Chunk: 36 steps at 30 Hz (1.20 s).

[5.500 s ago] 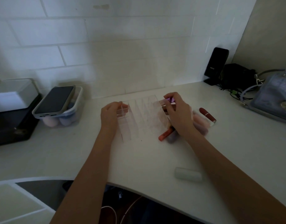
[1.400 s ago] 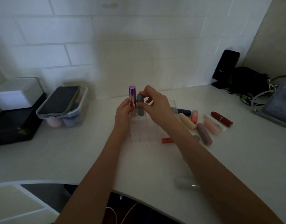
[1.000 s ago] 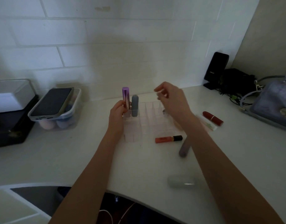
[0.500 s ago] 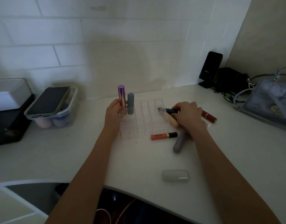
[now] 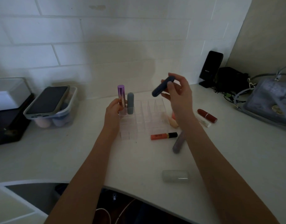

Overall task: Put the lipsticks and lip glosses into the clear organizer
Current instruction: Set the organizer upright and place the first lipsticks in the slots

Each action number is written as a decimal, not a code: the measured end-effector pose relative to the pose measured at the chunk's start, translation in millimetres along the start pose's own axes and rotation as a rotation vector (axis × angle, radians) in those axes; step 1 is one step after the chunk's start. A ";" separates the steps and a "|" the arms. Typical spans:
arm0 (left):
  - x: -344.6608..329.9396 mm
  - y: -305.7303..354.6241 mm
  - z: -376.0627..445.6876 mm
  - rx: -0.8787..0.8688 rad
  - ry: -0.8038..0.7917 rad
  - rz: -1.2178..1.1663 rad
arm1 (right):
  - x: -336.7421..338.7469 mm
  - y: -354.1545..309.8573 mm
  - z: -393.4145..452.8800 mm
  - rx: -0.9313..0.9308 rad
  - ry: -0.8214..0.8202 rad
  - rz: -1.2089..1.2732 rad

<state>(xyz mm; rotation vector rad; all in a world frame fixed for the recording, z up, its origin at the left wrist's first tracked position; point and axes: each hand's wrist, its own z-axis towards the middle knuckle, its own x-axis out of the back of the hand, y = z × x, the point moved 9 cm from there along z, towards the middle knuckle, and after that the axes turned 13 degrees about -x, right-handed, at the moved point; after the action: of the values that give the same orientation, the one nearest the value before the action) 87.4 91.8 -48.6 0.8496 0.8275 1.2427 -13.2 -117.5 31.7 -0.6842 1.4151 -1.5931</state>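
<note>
The clear organizer stands mid-counter with a purple lipstick and a grey lipstick upright in its back-left slots. My left hand grips the organizer's left side. My right hand holds a dark blue lipstick tilted in the air above the organizer's right half. On the counter to the right lie an orange lip gloss, a mauve tube, a peach tube, a red lipstick and a white tube.
A frosted pale tube lies near the counter's front edge. A tub with a phone on top sits left, beside a black box. At the back right are a black speaker, cables and a grey bag.
My right hand picked the dark blue lipstick off the counter right of the organizer and lifted it above the organizer. My left hand stays on the organizer's left side.
</note>
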 end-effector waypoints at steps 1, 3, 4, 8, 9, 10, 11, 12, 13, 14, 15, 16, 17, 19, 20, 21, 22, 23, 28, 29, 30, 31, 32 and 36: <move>-0.1 0.7 0.1 -0.005 0.003 0.004 | -11.2 -2.7 -3.5 0.011 -0.050 0.010; -2.0 4.2 -0.5 -0.016 -0.001 0.020 | -33.9 -4.9 -11.2 0.033 -0.121 -0.025; -2.8 5.7 -1.1 -0.020 -0.001 0.027 | -41.9 -4.6 -13.6 0.046 -0.129 -0.053; -2.7 7.4 -2.8 -0.022 0.007 0.016 | -57.3 4.6 -16.6 0.045 -0.130 -0.094; -2.7 6.9 -2.8 -0.018 0.003 0.021 | -58.1 7.5 -16.3 0.031 -0.136 -0.089; -2.5 6.6 -2.5 -0.015 0.000 0.025 | -57.6 9.9 -16.0 0.016 -0.132 -0.087; -2.6 6.1 -2.3 -0.014 -0.002 0.029 | -56.2 12.9 -15.1 -0.004 -0.122 -0.082; -2.4 6.0 -2.1 -0.016 -0.004 0.034 | -54.1 16.2 -14.1 -0.027 -0.105 -0.083; -2.4 6.4 -2.0 -0.019 -0.006 0.035 | -52.3 20.4 -12.7 -0.050 -0.088 -0.092; -2.3 6.8 -1.8 -0.019 -0.006 0.032 | -50.6 23.9 -11.8 -0.070 -0.073 -0.104; -2.3 7.0 -1.7 -0.015 -0.005 0.026 | -49.8 27.4 -11.0 -0.088 -0.067 -0.103; -2.1 6.1 -1.4 -0.008 -0.003 0.024 | -50.0 29.5 -10.8 -0.100 -0.070 -0.097; -2.4 5.5 -1.1 -0.004 -0.003 0.026 | -50.8 29.8 -10.9 -0.101 -0.078 -0.093; -2.8 5.5 -1.0 -0.004 -0.003 0.034 | -53.0 27.0 -11.3 -0.083 -0.090 -0.105; -3.2 5.9 -1.3 -0.006 -0.005 0.036 | -53.9 25.4 -11.7 -0.072 -0.096 -0.108; -3.8 6.8 -1.8 -0.010 -0.009 0.035 | -54.9 24.7 -11.5 -0.061 -0.103 -0.109; -4.0 8.2 -2.4 -0.013 -0.013 0.032 | -55.6 23.9 -11.8 -0.051 -0.109 -0.114; -4.2 9.0 -3.0 -0.013 -0.015 0.029 | -56.0 23.8 -11.9 -0.045 -0.113 -0.126; -3.0 9.3 -3.1 -0.003 -0.007 0.018 | -49.0 22.4 -7.5 0.048 -0.051 -0.359; -3.2 9.4 -3.0 0.001 -0.005 0.012 | -47.3 21.9 -6.6 0.063 -0.042 -0.402; -3.1 9.4 -2.7 0.005 -0.002 0.012 | -46.6 21.0 -6.5 0.077 -0.043 -0.443; -2.4 7.6 -1.9 0.011 0.001 0.015 | -46.7 19.1 -6.1 0.100 -0.049 -0.504; -2.0 5.2 -1.4 0.023 0.002 0.018 | -48.2 17.7 -6.1 0.127 -0.060 -0.596; -1.7 0.1 -2.8 0.060 -0.002 0.015 | -63.8 25.3 -6.2 0.233 -0.137 -1.055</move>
<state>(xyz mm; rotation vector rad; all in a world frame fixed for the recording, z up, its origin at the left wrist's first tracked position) 84.7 90.4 -49.6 0.9067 0.8611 1.2350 17.6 -58.0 15.1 -1.5026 0.7288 -2.3735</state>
